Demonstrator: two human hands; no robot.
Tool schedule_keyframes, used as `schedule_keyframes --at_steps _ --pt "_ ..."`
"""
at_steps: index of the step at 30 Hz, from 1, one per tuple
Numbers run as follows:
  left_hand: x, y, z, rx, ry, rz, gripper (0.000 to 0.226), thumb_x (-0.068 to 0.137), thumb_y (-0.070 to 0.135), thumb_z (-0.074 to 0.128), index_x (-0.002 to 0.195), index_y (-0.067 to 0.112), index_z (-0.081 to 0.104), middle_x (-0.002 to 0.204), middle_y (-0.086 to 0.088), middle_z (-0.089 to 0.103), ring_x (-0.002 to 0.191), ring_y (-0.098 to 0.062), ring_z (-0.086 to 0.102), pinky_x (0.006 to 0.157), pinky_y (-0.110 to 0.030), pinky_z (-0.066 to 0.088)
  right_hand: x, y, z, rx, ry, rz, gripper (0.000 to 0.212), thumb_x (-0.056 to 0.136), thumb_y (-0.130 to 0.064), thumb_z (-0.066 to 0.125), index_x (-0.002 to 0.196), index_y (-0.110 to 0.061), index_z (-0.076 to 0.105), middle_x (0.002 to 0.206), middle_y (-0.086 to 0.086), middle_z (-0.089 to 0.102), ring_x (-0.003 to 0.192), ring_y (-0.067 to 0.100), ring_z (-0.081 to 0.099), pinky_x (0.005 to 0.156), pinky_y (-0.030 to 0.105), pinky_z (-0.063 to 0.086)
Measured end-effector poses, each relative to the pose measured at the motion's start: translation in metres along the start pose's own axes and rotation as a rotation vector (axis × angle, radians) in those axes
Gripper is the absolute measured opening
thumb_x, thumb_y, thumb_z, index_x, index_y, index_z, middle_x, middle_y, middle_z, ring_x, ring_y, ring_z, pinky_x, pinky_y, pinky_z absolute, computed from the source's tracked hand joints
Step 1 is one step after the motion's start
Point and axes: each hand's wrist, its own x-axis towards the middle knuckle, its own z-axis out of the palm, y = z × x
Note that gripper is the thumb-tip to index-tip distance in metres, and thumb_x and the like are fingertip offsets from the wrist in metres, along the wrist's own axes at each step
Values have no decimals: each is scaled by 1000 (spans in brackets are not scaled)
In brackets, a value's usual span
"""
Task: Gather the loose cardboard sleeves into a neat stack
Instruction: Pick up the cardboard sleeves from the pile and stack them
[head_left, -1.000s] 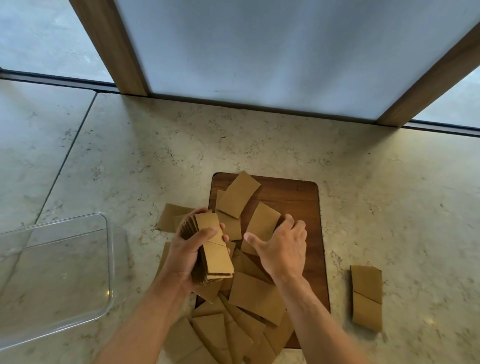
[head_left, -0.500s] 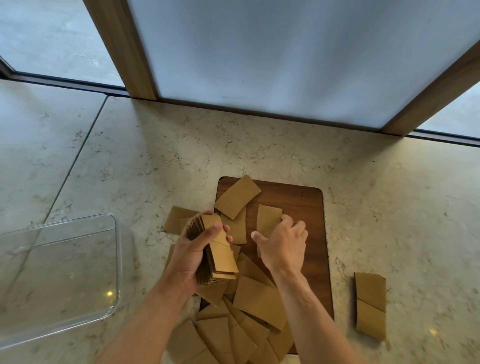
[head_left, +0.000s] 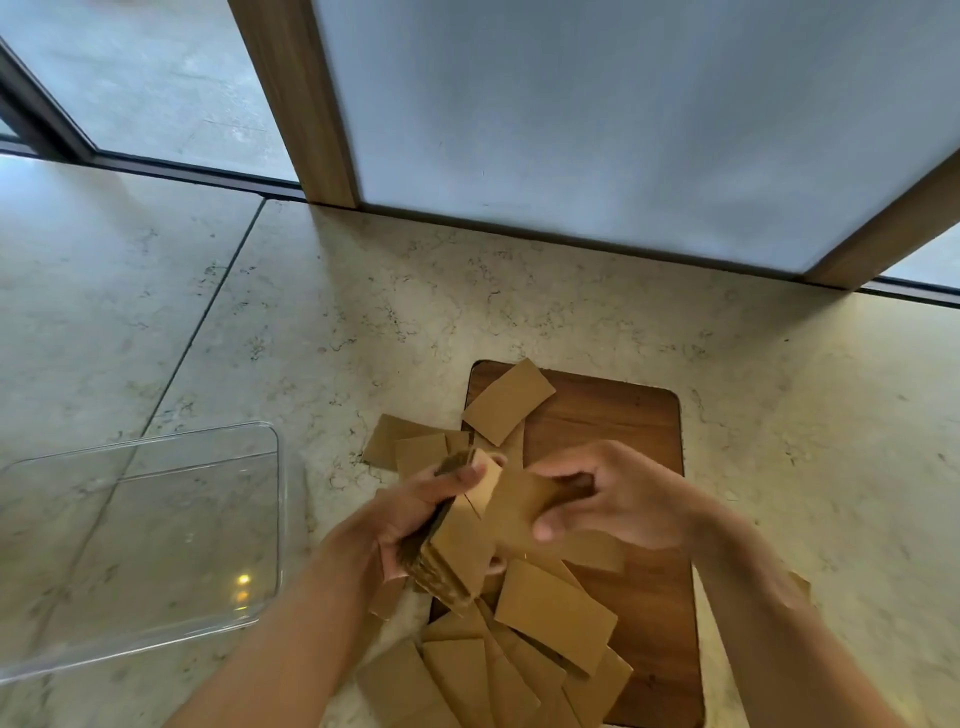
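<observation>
The left hand (head_left: 415, 514) grips the gathered stack (head_left: 457, 540) above the board's (head_left: 623, 415) 9 o'clock edge, while the right hand (head_left: 618, 499) pinches one sleeve (head_left: 524, 512) onto its top. Next it likely needs squaring; loose sleeves (head_left: 556, 613) remain at 6 o'clock on the surface (head_left: 363, 312)

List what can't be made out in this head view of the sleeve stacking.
- Stack count: left hand wraps it; edges blurred.
- Single sleeve: right hand covers its far end; whether it touches the stack is unclear.
- Sleeves near the bottom edge: cut off, overlapping.
- Board: near part hidden by arms and sleeves.
- Tray: cut off at left edge.
</observation>
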Motion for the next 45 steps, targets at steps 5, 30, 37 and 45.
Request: schedule_keyframes --at_steps 5,30,37,45 --pt "1 -6 0 -2 -298 -88 67 88 36 81 140 6 50 124 -24 61 115 -46 63 82 -51 59 44 -21 13 -399 149 -89 80 57 -56 94 115 -46 40 102 -22 53 87 -2 54 70 18 45" --pt "19 10 -18 -158 311 591 92 52 35 103 133 27 61 115 -25 74 94 -38 75 76 -57 64 66 14 22 552 973 444 23 89 -42 76 101 -24 67 96 -5 75 74 6 71 60 19 56" --pt "6 -6 -27 -109 390 572 63 68 15 86 125 35 67 110 -22 78 93 -40 77 70 -56 62 94 -4 91 332 1007 475 35 99 -50 58 80 -21 61 91 -3 64 85 13 56 90 40 52" --pt "-9 -8 -33 -267 486 624 65 82 23 78 142 20 54 121 -29 72 93 -37 77 66 -50 64 99 24 88 -177 861 619 69 76 -52 85 126 -19 51 125 3 48 115 21 48 101 35 43"
